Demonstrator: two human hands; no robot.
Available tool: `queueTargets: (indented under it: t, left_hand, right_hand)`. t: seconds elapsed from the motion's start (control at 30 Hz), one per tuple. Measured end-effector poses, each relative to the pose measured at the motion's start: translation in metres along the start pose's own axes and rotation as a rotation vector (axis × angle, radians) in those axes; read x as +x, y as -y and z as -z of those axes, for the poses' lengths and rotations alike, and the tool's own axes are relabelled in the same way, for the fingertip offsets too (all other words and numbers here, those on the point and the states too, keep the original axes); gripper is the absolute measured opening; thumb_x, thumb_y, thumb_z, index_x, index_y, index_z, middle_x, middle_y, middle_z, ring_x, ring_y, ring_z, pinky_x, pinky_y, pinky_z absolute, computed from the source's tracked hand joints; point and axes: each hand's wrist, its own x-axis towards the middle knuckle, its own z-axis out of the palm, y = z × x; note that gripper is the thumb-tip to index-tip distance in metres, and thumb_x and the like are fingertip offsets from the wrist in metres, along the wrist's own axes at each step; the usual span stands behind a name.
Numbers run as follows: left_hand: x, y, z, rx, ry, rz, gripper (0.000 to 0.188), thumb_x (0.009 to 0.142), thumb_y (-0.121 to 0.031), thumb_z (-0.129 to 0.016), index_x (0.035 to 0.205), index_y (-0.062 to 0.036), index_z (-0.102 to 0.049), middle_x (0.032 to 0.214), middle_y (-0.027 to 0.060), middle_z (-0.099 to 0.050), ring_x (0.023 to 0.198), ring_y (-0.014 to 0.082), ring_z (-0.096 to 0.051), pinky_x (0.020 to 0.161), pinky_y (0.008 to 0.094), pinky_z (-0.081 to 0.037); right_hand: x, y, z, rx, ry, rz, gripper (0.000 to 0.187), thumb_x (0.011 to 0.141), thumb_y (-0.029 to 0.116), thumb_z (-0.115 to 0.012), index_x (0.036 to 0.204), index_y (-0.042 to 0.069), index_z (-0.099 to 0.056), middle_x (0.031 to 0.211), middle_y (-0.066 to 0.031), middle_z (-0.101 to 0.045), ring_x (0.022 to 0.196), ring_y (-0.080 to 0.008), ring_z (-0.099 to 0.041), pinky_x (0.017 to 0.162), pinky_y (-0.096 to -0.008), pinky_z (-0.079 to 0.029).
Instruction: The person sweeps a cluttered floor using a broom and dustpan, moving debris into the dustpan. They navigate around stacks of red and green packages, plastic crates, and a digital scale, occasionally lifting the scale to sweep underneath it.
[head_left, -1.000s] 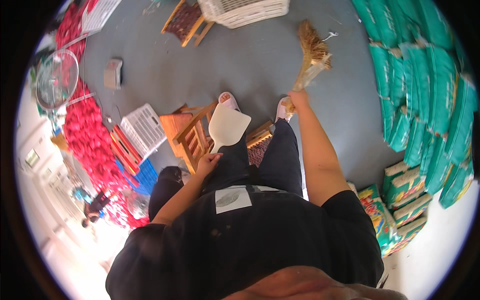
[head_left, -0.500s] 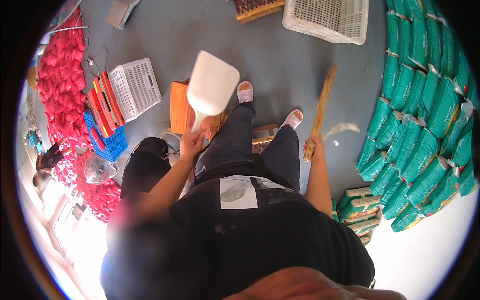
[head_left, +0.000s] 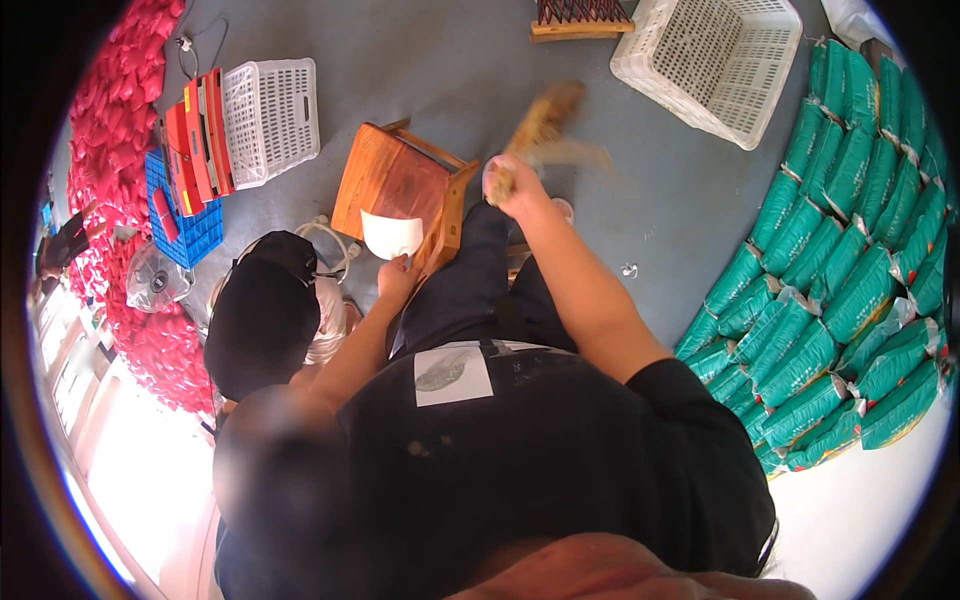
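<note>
My left hand is closed around the handle of a white, flat-bladed scoop. The scoop is tipped so that little of its blade shows, in front of a low wooden chair. Over my legs, my right hand grips a long yellowish wooden stick, blurred by motion. A pale strip juts out beside the stick; I cannot tell whether it belongs to it. The chair, with its reddish-brown seat, stands just beyond my left hand.
Close on my left is a person in a black cap. White crates, a blue crate and red boxes stand around. Red packets are heaped at left, green sacks stacked at right. A small white scrap lies on the floor.
My right hand has swung left and forward with the stick, across my legs. The scoop has dropped and tilted beside the chair. The view has shifted, showing more of the capped person.
</note>
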Motion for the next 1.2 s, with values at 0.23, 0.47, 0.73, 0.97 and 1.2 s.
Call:
queueTargets:
  t: [0.23,0.47,0.73,0.97,1.2]
  left_hand:
    - [-0.036,0.016,-0.030,-0.214,0.016,0.045,0.035,0.076,-0.020,-0.055,0.103,0.0012,-0.053,0.062,0.0042,-0.056,0.045,0.0086,-0.049,0.041,0.0203,-0.039]
    - [-0.065,-0.042,-0.032,-0.592,-0.148,0.060,0.025,0.080,-0.010,-0.047,0.103,-0.0037,-0.054,0.076,0.0060,-0.058,0.055,0.0085,-0.052,0.048,0.0210,-0.045]
    - [-0.048,-0.170,-0.030,-0.735,-0.050,0.089,0.027,0.079,-0.008,-0.048,0.105,-0.0016,-0.051,0.074,0.0049,-0.056,0.056,0.0095,-0.051,0.044,0.0197,-0.042]
    - [-0.036,-0.325,-0.074,-0.964,0.154,0.197,0.013,0.075,-0.012,-0.056,0.085,-0.0047,-0.050,0.073,0.0056,-0.048,0.062,0.0147,-0.048,0.046,0.0237,-0.041]
    - [0.007,-0.451,-0.119,-1.047,0.430,0.366,0.032,0.075,-0.023,-0.058,0.093,0.0000,-0.044,0.074,0.0098,-0.045,0.067,0.0177,-0.047,0.059,0.0265,-0.043]
  right_hand:
    - [-0.014,0.049,-0.055,0.118,0.170,-0.089,0.021,0.066,0.012,-0.059,0.075,0.006,-0.041,0.061,-0.0101,-0.045,0.054,-0.0217,-0.050,0.044,-0.0329,-0.041]
    - [-0.219,0.070,0.142,-0.465,0.030,0.119,0.026,0.067,0.020,-0.060,0.083,0.004,-0.045,0.060,-0.0093,-0.049,0.041,-0.0180,-0.048,0.036,-0.0284,-0.041]
    - [-0.382,0.016,0.432,-0.178,-0.689,0.160,0.036,0.070,0.011,-0.055,0.100,0.011,-0.035,0.060,-0.0095,-0.045,0.040,-0.0210,-0.045,0.034,-0.0334,-0.040]
    - [-0.322,0.055,0.536,0.847,-0.546,0.440,0.013,0.070,0.011,-0.053,0.072,0.009,-0.040,0.058,-0.0067,-0.046,0.043,-0.0184,-0.047,0.037,-0.0302,-0.044]
    - [-0.293,0.228,0.377,0.754,-0.147,0.547,0.009,0.069,0.012,-0.054,0.068,0.009,-0.046,0.054,-0.0042,-0.044,0.044,-0.0155,-0.047,0.039,-0.0248,-0.042]
